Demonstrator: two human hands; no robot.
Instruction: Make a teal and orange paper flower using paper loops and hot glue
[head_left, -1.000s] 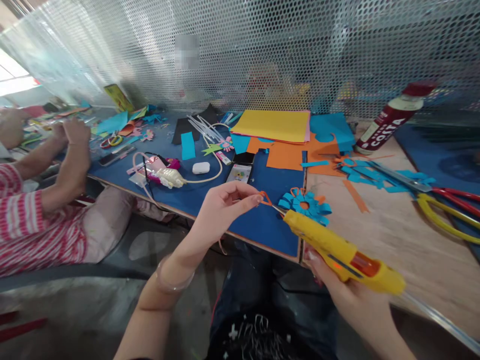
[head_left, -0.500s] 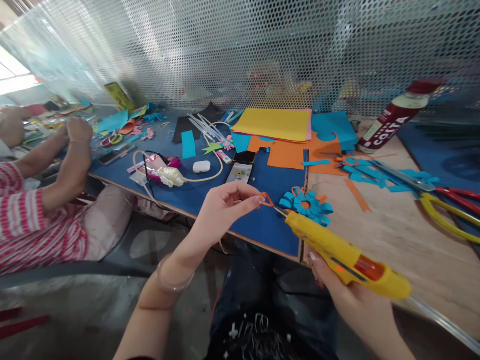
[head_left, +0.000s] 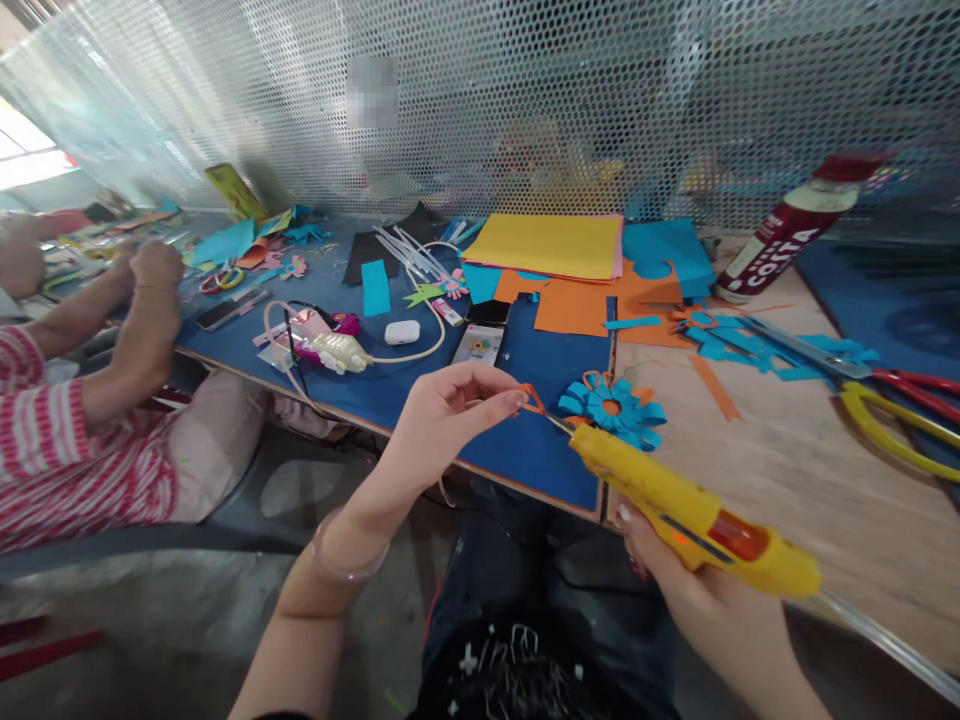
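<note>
Between thumb and forefinger, my left hand (head_left: 457, 415) pinches a small orange paper loop (head_left: 533, 398) above the blue table edge. My right hand (head_left: 686, 575) is wrapped round the handle of a yellow glue gun (head_left: 675, 505), with a clear glue stick (head_left: 877, 630) coming out of its back end. The gun's metal nozzle (head_left: 559, 423) points left and meets or nearly meets the loop; the exact contact is too small to tell. Just behind the nozzle lies a blue paper flower (head_left: 613, 407) with an orange centre and orange loops at its rim.
A phone (head_left: 478, 346) and white earbud case (head_left: 403, 332) lie behind my left hand. Farther back is yellow paper (head_left: 544, 245) over orange sheets (head_left: 574, 305). Scissors (head_left: 881, 400) and a bottle (head_left: 787, 230) are at right. On the left, a co-worker's hands (head_left: 156, 265) work beside a perforated screen (head_left: 450, 110).
Both my hands, the paper loop and the glue gun hold nearly the same place. The view has shifted very slightly.
</note>
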